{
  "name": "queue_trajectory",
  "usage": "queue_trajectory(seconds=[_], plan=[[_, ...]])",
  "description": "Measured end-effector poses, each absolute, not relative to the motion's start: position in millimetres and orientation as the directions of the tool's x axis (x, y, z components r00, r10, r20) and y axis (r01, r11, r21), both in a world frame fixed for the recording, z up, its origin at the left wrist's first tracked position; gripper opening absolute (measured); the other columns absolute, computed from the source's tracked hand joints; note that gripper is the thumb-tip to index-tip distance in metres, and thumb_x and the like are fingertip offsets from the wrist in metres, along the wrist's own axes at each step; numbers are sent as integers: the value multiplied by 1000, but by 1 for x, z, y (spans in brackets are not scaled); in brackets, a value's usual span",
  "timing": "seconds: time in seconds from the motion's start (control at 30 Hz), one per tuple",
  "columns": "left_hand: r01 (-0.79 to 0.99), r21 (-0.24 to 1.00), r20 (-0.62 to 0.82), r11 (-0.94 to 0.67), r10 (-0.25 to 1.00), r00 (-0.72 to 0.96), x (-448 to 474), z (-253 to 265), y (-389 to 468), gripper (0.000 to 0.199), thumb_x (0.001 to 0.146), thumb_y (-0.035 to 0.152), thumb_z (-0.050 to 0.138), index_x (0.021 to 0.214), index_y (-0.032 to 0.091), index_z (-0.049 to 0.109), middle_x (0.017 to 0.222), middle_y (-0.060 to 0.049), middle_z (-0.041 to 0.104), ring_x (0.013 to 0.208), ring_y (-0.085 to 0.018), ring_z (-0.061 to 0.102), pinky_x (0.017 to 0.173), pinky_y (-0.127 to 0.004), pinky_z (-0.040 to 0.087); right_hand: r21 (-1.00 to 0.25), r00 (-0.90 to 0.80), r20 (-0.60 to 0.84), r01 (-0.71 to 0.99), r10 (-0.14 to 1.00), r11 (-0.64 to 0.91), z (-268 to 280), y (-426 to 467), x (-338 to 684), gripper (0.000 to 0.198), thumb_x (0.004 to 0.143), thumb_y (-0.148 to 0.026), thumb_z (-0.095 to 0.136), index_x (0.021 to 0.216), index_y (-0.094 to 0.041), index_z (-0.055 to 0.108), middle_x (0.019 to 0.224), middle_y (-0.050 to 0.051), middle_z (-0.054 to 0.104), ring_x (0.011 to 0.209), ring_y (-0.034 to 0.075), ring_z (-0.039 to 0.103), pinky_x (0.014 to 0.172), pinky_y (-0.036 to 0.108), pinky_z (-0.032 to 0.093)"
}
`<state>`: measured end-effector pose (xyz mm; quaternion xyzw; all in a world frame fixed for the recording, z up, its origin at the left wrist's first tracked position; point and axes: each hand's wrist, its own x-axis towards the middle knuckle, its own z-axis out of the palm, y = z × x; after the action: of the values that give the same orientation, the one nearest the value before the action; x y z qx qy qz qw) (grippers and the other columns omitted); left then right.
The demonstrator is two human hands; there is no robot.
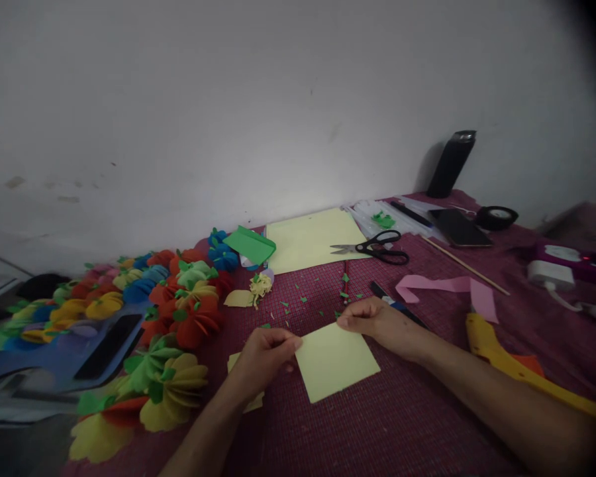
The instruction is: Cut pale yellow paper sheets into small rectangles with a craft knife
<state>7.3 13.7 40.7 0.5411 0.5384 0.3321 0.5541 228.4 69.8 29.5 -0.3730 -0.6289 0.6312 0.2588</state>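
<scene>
A pale yellow square of paper (336,361) is held up over the cloth. My left hand (267,361) pinches its upper left corner between thumb and finger. At its upper right corner, my right hand (372,323) grips the edge in the same way. Partly hidden under my left wrist lie more yellow paper pieces (253,402). Small green paper scraps (304,299) are scattered just beyond my hands. Black-handled scissors (372,248) rest with their blades apart on the edge of a large pale yellow sheet (312,238).
Many colourful paper pumpkins (176,391) crowd the left side. Green folded paper (251,245) lies behind. To the right are a yellow glue gun (506,361), pink ribbon (437,286), a wooden stick (467,265), a phone (459,227), black tape (496,217) and a dark bottle (451,165) by the wall.
</scene>
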Motion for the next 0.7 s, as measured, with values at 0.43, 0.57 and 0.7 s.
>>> queue_trajectory(seconds=[0.43,0.57,0.7], plan=[[130,944,-323,305,933,157,14,38,13,45,73,52,48,78,11,63,63,-3,60,53,-12,52,49,-21,36,-982,-584,-189,109,790,-154,22,60,217,32,70,-42,54,59,-13,58,50,-2,50,45,7,40,46,20,29],[284,910,-375,301,891,256,22,32,11,45,66,53,55,57,10,58,47,3,48,42,-6,37,41,-19,24,-977,-617,-206,170,760,-126,15,51,208,30,71,-40,53,59,-13,59,49,-3,47,44,7,37,44,20,26],[326,901,-383,286,877,290,23,29,10,43,66,53,55,57,10,57,46,3,45,40,-6,33,40,-19,21,-976,-639,-198,196,744,-91,13,49,204,28,72,-36,51,57,-13,58,46,-4,43,42,6,35,41,19,25]])
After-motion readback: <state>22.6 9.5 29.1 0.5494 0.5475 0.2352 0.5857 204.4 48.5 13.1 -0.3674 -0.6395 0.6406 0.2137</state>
